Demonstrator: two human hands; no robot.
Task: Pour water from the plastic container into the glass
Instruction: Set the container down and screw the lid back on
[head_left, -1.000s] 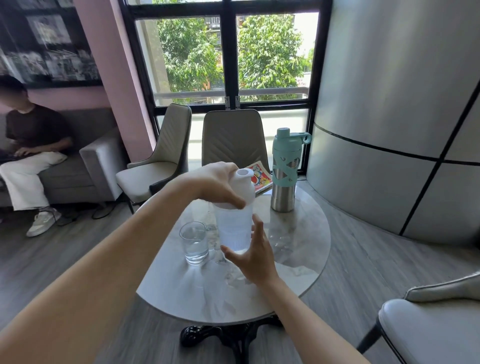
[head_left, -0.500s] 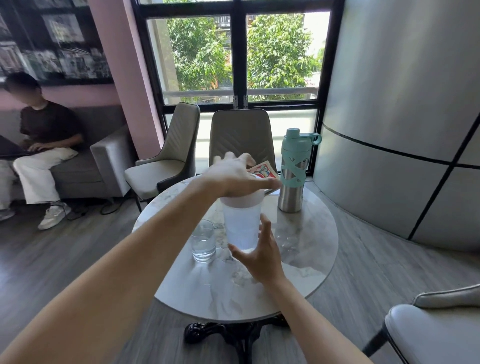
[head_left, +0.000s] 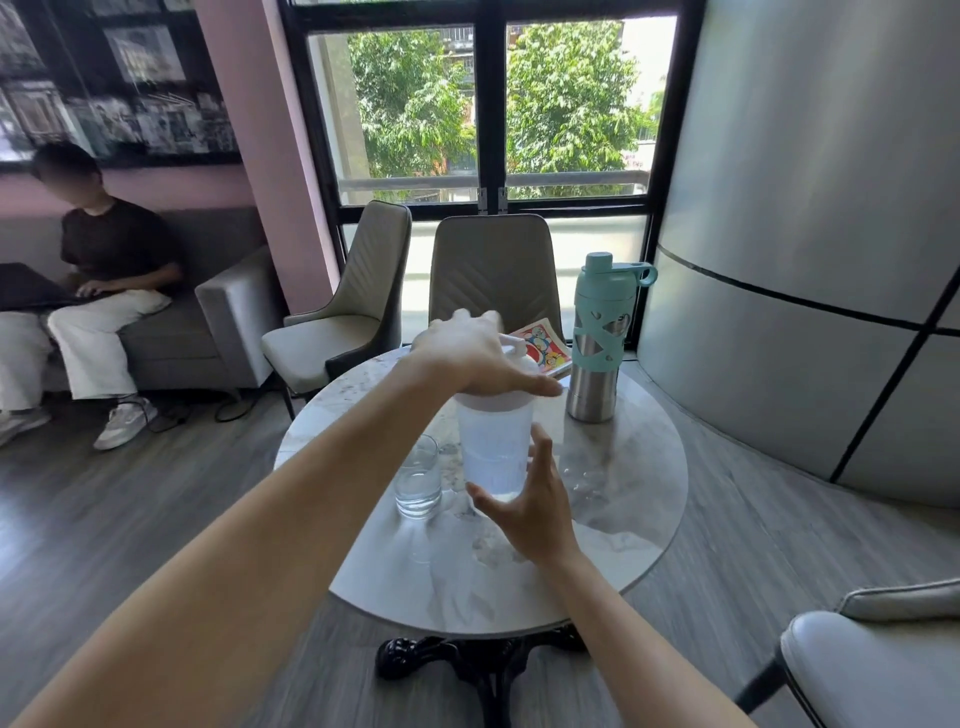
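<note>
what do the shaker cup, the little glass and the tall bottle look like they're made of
Shaker cup: probably frosted translucent plastic; its wall is cloudy, with the water line faintly showing.
Little glass: clear glass by the look; fully see-through with bright glints.
Tall bottle: brushed steel body, shiny and grey, under a matte teal sleeve and cap, likely silicone or plastic.

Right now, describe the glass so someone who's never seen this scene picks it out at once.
Find the round marble table in front of the window. Near its left side, the glass stands just left of the frosted plastic container that the left hand covers from above. Unlike the container and the tall teal-and-steel bottle, it is short, clear, lidless, with a little water inside.
</note>
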